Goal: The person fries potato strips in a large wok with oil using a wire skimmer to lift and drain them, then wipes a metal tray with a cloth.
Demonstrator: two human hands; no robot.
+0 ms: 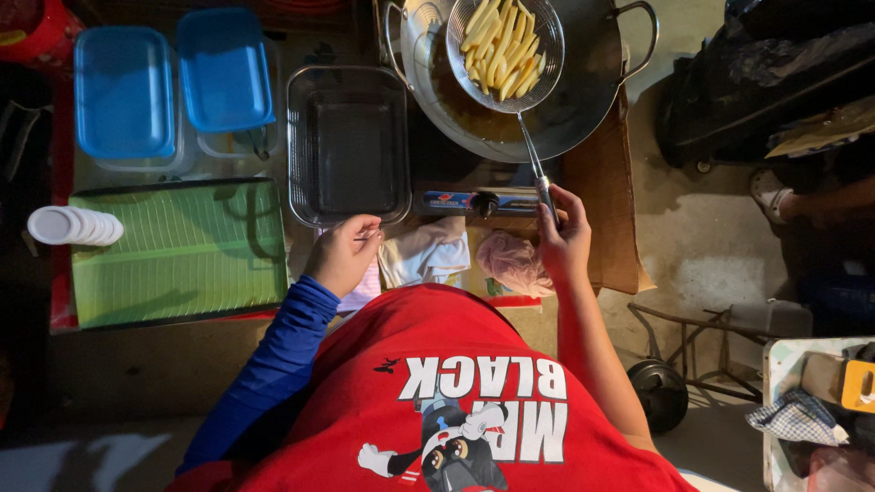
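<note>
— Right hand [563, 239]?
— Closed around the slim metal handle of a round wire-mesh skimmer [504, 50]; fingers wrapped, thumb on top. Held to the right of the body, near edge of the stove.
— Skimmer position?
— Raised over the wide dark metal wok [597, 68] with looped side handles, far centre-right. Mesh bowl loaded with pale yellow potato strips [499, 46], straight-cut, glistening. Amber oil pooled in the wok below.
— Left hand [344, 252]?
— Curled at the near rim of a rectangular clear glass baking dish [348, 141], fingertips touching or pinching the rim; exact grip hard to tell. Blue long sleeve [273, 364] on that arm. Hands well apart.
— Dish condition?
— Smooth, transparent, rounded corners. Set just left of the wok.
— Support under the wok?
— Low portable gas stove [483, 200], metal front with a dark knob, partly hidden by the wok.
— Nearby items?
— Crumpled white cloth [427, 255] and a wrinkled pink plastic bag [513, 262] between the hands, near side. Flat green ribbed tray [182, 251] to the left, with a stack of small white round lids [73, 226] at its left end. Two clear plastic boxes with blue lids [173, 87] at far left. Red printed shirt [456, 401] filling the near centre.
</note>
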